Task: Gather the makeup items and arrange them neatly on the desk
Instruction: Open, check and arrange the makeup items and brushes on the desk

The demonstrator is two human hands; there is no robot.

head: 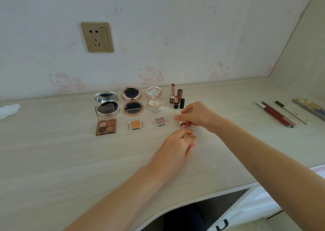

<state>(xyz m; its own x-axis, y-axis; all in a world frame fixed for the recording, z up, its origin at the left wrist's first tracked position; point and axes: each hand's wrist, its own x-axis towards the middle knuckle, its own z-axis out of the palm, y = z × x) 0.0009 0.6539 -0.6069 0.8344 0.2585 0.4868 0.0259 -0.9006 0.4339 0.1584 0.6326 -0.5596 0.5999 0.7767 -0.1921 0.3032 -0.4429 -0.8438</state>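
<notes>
— What are your hands doing?

— Your right hand (197, 115) pinches a small white-and-red lipstick (182, 121) at its fingertips. Your left hand (179, 141) sits just below it, fingers curled in toward the lipstick's lower end; whether they actually grip it, you cannot tell from here.

— How many compacts do you count?

— Three open round compacts, all beyond and to the left of your hands: a silver compact (107, 101) farthest left, a rose-gold compact (132, 100) in the middle, and a pale pearly compact (154, 99) nearest your right hand.

— And the small palettes?

— Three again, in a row in front of the compacts: a brown four-pan eyeshadow palette (105, 122) with its lid up, an orange single pan (135, 124), and a pink single pan (161, 121) just left of your right hand's fingertips.

— Lipsticks on the table (52, 151)?

— Two uncapped ones stand just beyond your right hand, a tall brown lipstick (172, 92) and a short black lipstick (176, 102), each with its cap upright beside it.

— Anything to the right?

— Well apart on the right lie a dark red pencil (277, 114), a white pencil with a black end (291, 112), and at the edge a flat palette (310, 108), partly cut off.
</notes>
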